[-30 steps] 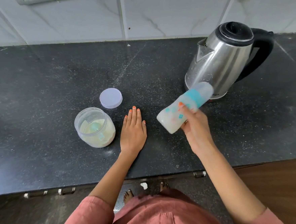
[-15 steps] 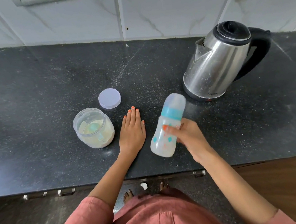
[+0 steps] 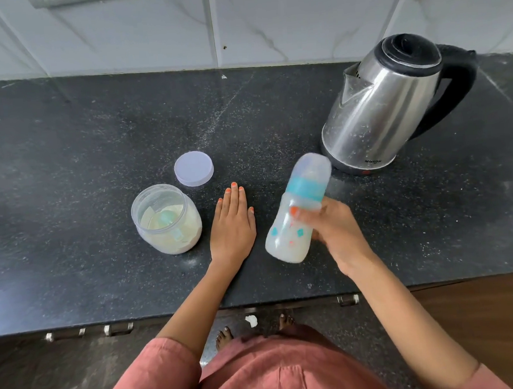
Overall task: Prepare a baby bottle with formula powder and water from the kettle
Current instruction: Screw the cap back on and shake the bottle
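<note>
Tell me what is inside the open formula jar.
The formula jar holds pale powder filling its lower part, with a light green scoop lying in it. The scoop's bowl end looks partly buried, so its full shape cannot be seen. The jar's lid lies behind it on the counter.

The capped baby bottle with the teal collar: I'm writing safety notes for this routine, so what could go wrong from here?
1. The milky baby bottle with the teal collar is held one-handed in the right hand; it could slip or leak if the collar is loose.
2. The clear plastic powder jar stands open, its round lid beside it; the left hand could knock it over.
</note>
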`<act>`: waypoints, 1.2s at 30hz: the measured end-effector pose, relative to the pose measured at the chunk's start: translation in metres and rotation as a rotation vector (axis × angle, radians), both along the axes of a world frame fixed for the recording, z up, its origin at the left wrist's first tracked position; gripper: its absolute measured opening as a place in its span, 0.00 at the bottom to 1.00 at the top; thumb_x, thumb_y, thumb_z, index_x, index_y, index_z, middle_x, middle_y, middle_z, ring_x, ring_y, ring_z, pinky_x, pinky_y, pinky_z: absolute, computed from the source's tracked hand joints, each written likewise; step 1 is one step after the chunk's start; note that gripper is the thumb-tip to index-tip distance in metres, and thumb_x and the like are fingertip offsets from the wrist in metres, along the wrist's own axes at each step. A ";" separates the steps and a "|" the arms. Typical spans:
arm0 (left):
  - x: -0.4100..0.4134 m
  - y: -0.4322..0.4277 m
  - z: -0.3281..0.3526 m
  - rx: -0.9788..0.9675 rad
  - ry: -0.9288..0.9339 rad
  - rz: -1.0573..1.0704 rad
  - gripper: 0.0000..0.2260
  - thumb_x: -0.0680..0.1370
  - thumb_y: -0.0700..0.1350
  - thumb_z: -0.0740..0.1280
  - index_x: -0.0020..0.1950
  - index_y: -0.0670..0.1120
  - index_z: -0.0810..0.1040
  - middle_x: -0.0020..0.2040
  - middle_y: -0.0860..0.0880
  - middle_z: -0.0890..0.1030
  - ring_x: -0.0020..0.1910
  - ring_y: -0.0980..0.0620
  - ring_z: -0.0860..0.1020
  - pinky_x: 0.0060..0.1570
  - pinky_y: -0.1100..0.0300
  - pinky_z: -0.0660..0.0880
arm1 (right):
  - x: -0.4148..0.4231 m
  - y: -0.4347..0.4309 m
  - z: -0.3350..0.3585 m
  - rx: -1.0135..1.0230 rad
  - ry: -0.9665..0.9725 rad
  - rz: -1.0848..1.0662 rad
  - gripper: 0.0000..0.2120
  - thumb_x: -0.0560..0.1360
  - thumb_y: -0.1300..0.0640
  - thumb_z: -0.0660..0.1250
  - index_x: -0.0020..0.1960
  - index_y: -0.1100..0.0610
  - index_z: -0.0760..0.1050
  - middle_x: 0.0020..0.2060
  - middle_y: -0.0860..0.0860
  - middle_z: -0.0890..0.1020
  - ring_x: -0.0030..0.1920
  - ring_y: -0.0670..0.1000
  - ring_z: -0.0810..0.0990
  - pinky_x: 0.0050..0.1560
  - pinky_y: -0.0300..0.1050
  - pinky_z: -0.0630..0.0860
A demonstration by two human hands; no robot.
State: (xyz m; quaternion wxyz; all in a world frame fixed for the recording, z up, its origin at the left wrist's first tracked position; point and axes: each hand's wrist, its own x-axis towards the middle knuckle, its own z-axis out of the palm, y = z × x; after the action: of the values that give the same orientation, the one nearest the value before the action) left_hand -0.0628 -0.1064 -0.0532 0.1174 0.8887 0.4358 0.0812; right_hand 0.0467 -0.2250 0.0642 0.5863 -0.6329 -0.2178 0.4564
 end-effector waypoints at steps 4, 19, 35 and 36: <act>0.000 0.000 0.001 0.006 -0.004 -0.007 0.22 0.82 0.47 0.47 0.75 0.40 0.49 0.76 0.43 0.50 0.76 0.48 0.48 0.72 0.56 0.43 | 0.016 0.010 -0.002 0.159 0.224 -0.390 0.08 0.72 0.61 0.67 0.50 0.53 0.75 0.45 0.48 0.81 0.48 0.46 0.80 0.49 0.43 0.79; -0.001 0.000 0.001 -0.008 0.002 -0.008 0.22 0.82 0.47 0.47 0.75 0.40 0.50 0.76 0.43 0.50 0.76 0.48 0.48 0.72 0.56 0.43 | 0.006 0.003 0.004 0.037 0.053 -0.127 0.07 0.70 0.62 0.68 0.47 0.54 0.76 0.43 0.49 0.81 0.46 0.48 0.80 0.53 0.48 0.78; 0.000 0.000 0.001 -0.006 -0.003 -0.001 0.22 0.82 0.46 0.47 0.75 0.40 0.50 0.76 0.43 0.50 0.76 0.48 0.49 0.72 0.56 0.43 | 0.008 -0.002 0.002 0.020 0.084 -0.088 0.06 0.71 0.63 0.67 0.45 0.53 0.77 0.41 0.49 0.82 0.43 0.46 0.81 0.45 0.42 0.79; 0.000 0.000 0.001 -0.002 -0.006 -0.001 0.22 0.82 0.46 0.47 0.75 0.40 0.50 0.76 0.43 0.50 0.75 0.48 0.49 0.72 0.56 0.43 | 0.012 0.001 0.004 0.080 0.179 -0.199 0.05 0.72 0.62 0.66 0.46 0.54 0.76 0.42 0.49 0.82 0.43 0.45 0.81 0.43 0.40 0.80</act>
State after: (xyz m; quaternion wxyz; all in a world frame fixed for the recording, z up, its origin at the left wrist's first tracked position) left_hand -0.0632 -0.1067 -0.0520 0.1198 0.8885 0.4350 0.0831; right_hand 0.0588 -0.2238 0.0678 0.6705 -0.5843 -0.1187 0.4415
